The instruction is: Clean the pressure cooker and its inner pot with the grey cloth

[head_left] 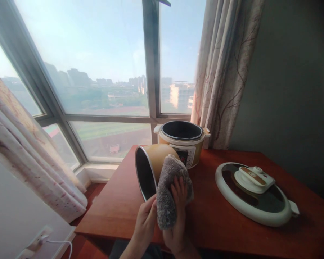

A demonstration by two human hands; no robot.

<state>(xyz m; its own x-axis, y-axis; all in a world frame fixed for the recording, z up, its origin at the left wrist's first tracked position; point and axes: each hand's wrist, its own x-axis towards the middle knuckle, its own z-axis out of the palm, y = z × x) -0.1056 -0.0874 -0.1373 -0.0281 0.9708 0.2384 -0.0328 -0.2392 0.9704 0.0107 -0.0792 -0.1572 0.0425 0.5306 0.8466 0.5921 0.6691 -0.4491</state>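
A gold inner pot (158, 158) with a dark inside is tipped on its side, its mouth facing left. My left hand (146, 216) is closed on the pot's rim at the lower edge. Against the pot's outer wall lies a grey fluffy cloth (167, 194), gripped by my right hand (179, 201), whose fingers are pressed into it. The cloth hides part of the pot's side and base. Just behind stands the pressure cooker body (197, 154), lidless, with a control panel on its front and a dark opening on top.
The cooker lid (255, 194), white-rimmed with a raised handle, lies at the right on the red-brown table (110, 208). Windows (102, 64) and a curtain (224, 79) rise behind the table. A plugged-in white cable (62, 242) is at lower left.
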